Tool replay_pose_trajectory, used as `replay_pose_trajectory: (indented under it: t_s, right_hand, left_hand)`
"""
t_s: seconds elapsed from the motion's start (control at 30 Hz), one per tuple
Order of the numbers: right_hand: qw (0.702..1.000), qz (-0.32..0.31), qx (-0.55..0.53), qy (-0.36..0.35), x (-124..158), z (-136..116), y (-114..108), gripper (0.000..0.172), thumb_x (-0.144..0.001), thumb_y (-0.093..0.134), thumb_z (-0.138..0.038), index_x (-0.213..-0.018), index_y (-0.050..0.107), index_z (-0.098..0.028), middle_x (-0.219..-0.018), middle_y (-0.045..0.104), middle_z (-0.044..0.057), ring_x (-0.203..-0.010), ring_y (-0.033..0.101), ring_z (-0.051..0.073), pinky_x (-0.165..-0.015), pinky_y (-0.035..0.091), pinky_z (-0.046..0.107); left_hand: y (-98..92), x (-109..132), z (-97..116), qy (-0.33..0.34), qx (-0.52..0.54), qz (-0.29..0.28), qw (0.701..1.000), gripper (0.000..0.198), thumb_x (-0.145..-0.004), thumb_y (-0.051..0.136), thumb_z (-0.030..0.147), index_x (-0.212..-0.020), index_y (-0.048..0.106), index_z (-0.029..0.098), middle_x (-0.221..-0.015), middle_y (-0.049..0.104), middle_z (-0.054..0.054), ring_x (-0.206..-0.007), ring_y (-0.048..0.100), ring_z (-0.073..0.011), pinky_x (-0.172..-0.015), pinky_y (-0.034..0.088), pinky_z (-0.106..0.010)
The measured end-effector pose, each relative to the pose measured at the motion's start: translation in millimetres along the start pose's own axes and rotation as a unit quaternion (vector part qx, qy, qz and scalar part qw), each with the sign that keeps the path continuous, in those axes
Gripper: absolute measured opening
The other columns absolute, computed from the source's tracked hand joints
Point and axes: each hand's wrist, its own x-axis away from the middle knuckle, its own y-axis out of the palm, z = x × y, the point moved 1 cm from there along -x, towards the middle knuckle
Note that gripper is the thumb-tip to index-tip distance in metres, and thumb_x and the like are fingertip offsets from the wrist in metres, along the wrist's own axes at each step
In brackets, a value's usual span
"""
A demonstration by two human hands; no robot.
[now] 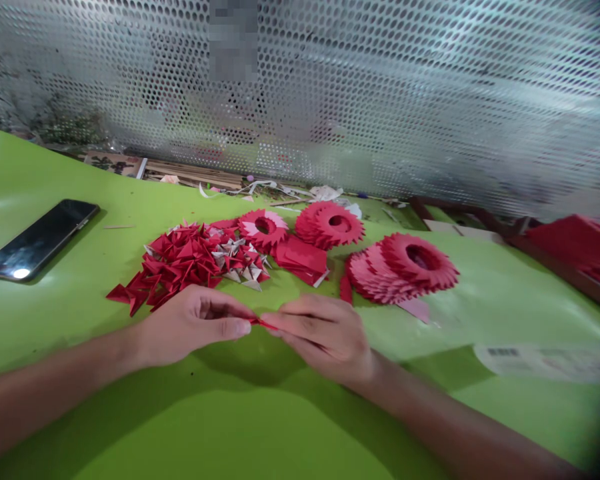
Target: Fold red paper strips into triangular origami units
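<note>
Between my two hands is a small folded piece of red paper, mostly covered by the fingers. My left hand pinches its left end between thumb and fingertips. From the other side, my right hand grips the right end with its fingers pressed together. Just beyond the left hand lies a heap of folded red paper triangles, with some whitish ones at its right side. A stack of flat red paper pieces rests behind the hands.
Ring-shaped paper stacks with jagged edges stand behind: a small one, a red one and a taller pink-red one. A phone lies left on the green tabletop. Red paper fills a tray at right. A perforated metal panel rises behind.
</note>
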Motion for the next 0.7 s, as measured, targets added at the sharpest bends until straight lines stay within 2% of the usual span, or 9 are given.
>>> replay_pose_trajectory:
  t_s: [0.27, 0.5, 0.7]
  right_hand:
    - [1.000, -0.009, 0.006, 0.003, 0.2, 0.0, -1.2, 0.012, -0.096, 0.062, -0.016, -0.100, 0.073, -0.016, -0.078, 0.071, 0.003, -0.062, 0.062, 0.009, -0.054, 0.047, 0.021]
    - [1.000, -0.006, 0.006, 0.005, 0.8, 1.0, -0.3, 0.013, -0.096, 0.061, -0.017, -0.100, 0.073, -0.017, -0.079, 0.071, 0.003, -0.062, 0.063, 0.009, -0.054, 0.048, 0.021]
    - [1.000, -0.004, 0.008, 0.004, -1.2, -2.5, -3.8, 0.010, -0.094, 0.064, -0.015, -0.099, 0.073, -0.016, -0.078, 0.071, 0.003, -0.062, 0.062, 0.010, -0.055, 0.047, 0.022]
  left_hand:
    - [0.4, -0.1, 2.9, -0.001, 0.002, -0.004, 1.000, 0.036, -0.080, 0.075, 0.047, -0.103, 0.078, 0.019, -0.076, 0.068, 0.001, -0.060, 0.048, -0.0090, -0.052, 0.034, -0.019]
    - [-0.5, 0.4, -6.0, 0.000, -0.030, -0.024, 0.999, 0.040, -0.081, 0.074, 0.049, -0.108, 0.077, 0.020, -0.086, 0.070, -0.003, -0.070, 0.055, -0.0124, -0.058, 0.041, -0.021]
    - [-0.4, 0.8, -5.2, 0.000, -0.019, -0.001, 1.000, 0.043, -0.081, 0.074, 0.054, -0.108, 0.077, 0.021, -0.081, 0.069, -0.002, -0.064, 0.050, -0.0104, -0.051, 0.035, -0.019]
